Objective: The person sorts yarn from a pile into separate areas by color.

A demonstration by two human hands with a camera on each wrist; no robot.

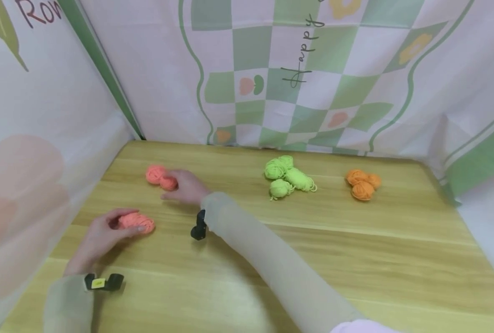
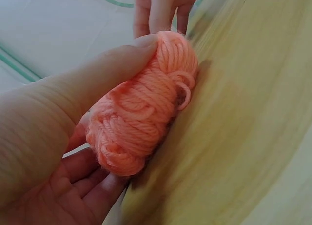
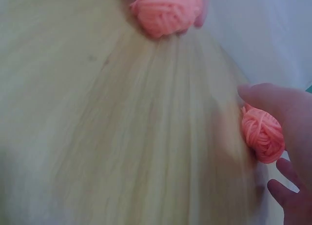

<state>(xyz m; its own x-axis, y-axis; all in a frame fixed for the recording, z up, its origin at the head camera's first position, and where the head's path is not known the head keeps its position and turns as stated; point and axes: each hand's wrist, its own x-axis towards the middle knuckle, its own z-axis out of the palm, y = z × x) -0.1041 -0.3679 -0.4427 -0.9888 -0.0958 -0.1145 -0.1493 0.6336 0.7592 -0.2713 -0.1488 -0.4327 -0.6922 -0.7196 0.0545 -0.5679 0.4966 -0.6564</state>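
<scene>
My left hand [image 1: 101, 236] grips an oblong coral-pink yarn ball [image 1: 138, 223] at the table's left side. In the left wrist view its thumb [image 2: 112, 64] lies along one side of the winding, with the other fingers behind and below. Farther back, my right hand [image 1: 187, 187] reaches beside two round coral-pink yarn balls [image 1: 155, 174] that sit against each other. Its thumb and fingers are spread at the nearer ball [image 3: 263, 134], with a gap between them in the right wrist view.
Several lime-green yarn balls [image 1: 298, 179] lie clustered at the back middle of the wooden table [image 1: 247, 259]. Three orange yarn balls [image 1: 362, 190] sit together at the right. Printed cloth [image 1: 288, 106] hangs along the back and both sides.
</scene>
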